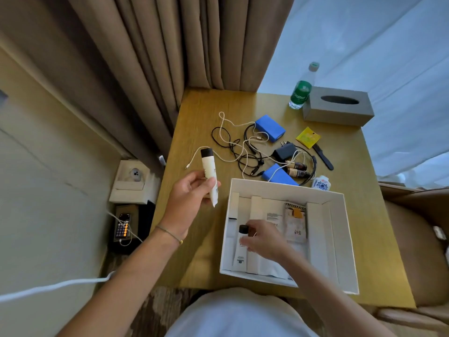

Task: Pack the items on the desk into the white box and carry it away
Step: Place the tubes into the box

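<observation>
The left hand [192, 190] is closed around a cream tube with a dark cap [209, 175], holding it upright above the wooden desk [199, 113], just left of the white box [340, 239]. The right hand [264, 239] reaches into the box, its fingers wrapped over a second white tube with a black cap [241, 244] that lies against the box's left inner side; the motion blur hides how firm that grip is.

The box is open, square, of stiff white card, and sits at the desk's near edge. Inside lie flat white packets and one printed sachet [295, 222].

Beyond the box, two blue rectangular packs show, the far one [270, 127] and the near one [279, 175] touching the box's far wall. Tangled black and white cables [238, 147] spread between them, beside a black plug adapter [284, 152], two small brown bottles [296, 169], a black comb [323, 158], a yellow sachet [308, 137] and a small blue-patterned white jar [321, 183]. At the far corner stand a green-labelled plastic bottle [301, 91] and a grey tissue box [337, 105]. Brown pleated curtains [158, 45] hang behind.
</observation>
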The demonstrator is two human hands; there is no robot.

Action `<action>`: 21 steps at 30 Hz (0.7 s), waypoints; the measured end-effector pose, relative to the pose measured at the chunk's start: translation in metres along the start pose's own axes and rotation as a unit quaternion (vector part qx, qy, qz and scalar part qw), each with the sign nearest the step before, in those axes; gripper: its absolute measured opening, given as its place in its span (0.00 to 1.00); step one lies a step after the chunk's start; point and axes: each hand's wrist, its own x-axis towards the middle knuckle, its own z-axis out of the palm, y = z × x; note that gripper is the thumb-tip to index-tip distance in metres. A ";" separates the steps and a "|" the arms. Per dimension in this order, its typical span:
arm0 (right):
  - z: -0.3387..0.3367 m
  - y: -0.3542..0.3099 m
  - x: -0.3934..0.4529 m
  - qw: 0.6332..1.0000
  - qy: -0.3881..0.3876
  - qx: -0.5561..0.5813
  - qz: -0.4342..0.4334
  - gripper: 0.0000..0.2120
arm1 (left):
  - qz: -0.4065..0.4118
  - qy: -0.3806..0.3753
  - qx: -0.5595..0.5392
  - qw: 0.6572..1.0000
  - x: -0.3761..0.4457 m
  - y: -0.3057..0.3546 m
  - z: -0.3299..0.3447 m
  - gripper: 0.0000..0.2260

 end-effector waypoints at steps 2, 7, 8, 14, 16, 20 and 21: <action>0.002 0.003 0.003 0.999 0.013 -0.041 -0.010 0.04 | -0.004 -0.003 0.004 1.000 -0.005 -0.003 -0.001 0.08; 0.009 0.009 0.013 0.997 0.031 -0.071 -0.015 0.07 | -0.013 -0.011 0.027 0.999 -0.013 -0.010 0.003 0.08; 0.010 0.010 0.015 0.996 0.035 -0.075 -0.018 0.09 | -0.012 -0.013 0.029 0.999 -0.014 -0.011 0.004 0.08; 0.017 0.006 0.024 0.979 0.072 -0.176 -0.071 0.16 | -0.020 -0.024 0.050 0.998 -0.015 -0.013 0.008 0.13; 0.016 0.006 0.027 0.964 0.105 -0.227 -0.094 0.15 | -0.026 -0.027 0.066 0.997 -0.015 -0.014 0.009 0.13; 0.012 0.014 0.031 0.957 0.098 -0.257 -0.087 0.11 | -0.040 -0.033 0.099 0.994 -0.017 -0.016 0.013 0.13; 0.012 0.016 0.030 0.957 0.090 -0.264 -0.081 0.11 | -0.043 -0.037 0.105 0.993 -0.018 -0.016 0.014 0.13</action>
